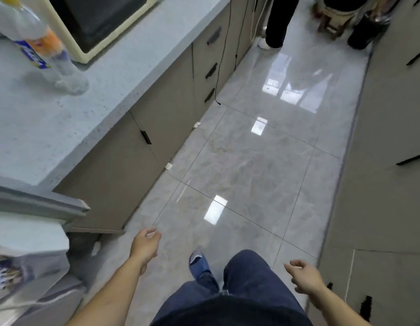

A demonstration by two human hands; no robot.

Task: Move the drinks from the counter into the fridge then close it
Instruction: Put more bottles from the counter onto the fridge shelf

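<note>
Both forearms are bare and extend forward from the bottom of the view, either side of the right knee [249,269], which is clad in dark blue denim. The left hand [145,245] is left of the knee and further forward than it, back of hand up, fingers loosely curled and holding nothing. The right hand [304,277] is right of the knee and about level with it, also back up, fingers loosely bent and slightly spread, holding nothing. Neither hand touches the knee or anything else. A foot [199,264] in a blue shoe shows just left of the knee, between it and the left hand.
</note>
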